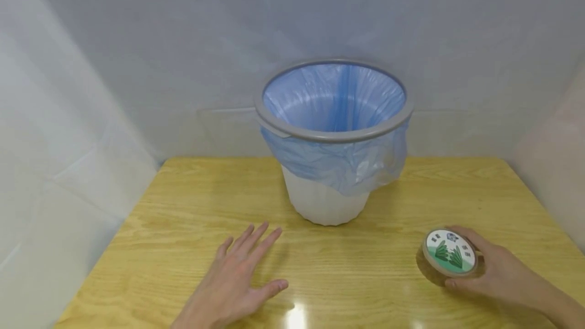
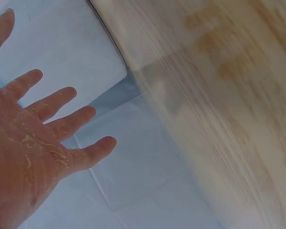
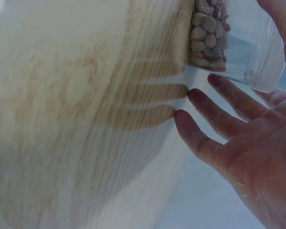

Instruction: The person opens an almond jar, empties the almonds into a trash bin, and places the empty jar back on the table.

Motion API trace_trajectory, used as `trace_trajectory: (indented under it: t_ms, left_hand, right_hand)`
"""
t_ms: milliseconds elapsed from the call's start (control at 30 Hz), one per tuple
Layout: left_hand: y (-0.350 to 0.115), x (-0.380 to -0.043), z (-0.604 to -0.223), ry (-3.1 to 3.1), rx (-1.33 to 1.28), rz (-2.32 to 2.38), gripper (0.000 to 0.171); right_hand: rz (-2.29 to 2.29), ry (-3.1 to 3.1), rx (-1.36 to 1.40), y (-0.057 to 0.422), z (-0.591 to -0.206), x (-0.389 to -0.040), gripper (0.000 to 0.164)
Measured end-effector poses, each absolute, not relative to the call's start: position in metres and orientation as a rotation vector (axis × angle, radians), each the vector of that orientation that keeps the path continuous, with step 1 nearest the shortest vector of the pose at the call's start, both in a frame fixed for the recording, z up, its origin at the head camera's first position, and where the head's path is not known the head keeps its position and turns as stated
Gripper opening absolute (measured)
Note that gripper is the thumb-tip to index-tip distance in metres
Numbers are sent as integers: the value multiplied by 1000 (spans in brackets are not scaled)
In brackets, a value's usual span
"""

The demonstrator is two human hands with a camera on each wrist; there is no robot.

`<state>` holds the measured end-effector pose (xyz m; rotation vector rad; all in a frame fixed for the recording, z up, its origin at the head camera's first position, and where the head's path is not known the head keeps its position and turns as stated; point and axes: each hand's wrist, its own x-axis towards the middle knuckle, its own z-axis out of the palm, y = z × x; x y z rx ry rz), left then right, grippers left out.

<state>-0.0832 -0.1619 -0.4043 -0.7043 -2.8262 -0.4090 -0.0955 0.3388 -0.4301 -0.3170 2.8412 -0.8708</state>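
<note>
Creased grey sheeting (image 1: 183, 39) rises behind a yellow, wood-grained bench (image 1: 192, 202). A paler sheet (image 1: 45, 166) flanks its left side, a faintly pinkish one (image 1: 562, 146) its right. A bright reflection (image 1: 296, 316) gleams on the bench's glossy near part.

- Round label (image 1: 450, 253): white and green, with dark green leaf shapes, a blue emblem and dark characters
- Jar (image 3: 239, 38): clear, colourless
- Nut-like pieces (image 3: 209, 38): brown
- Waste bin (image 1: 326, 207): white
- Bin rim (image 1: 335, 136): plain grey
- Bin liner (image 1: 320, 159): translucent blue — a deeper blue streak inside
- Tabletop (image 1: 205, 192): yellow-brown, wood-grained
- Sheeting (image 1: 192, 39): greyish white
</note>
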Motion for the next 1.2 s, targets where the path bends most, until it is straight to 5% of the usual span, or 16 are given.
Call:
trace_trajectory:
  t_ms: [1200]
  left_hand:
    - [-143, -93, -403, -2884, -821, -620, 77]
  right_hand:
    - [-906, 2965, -536, 296, -412, -99, 96]
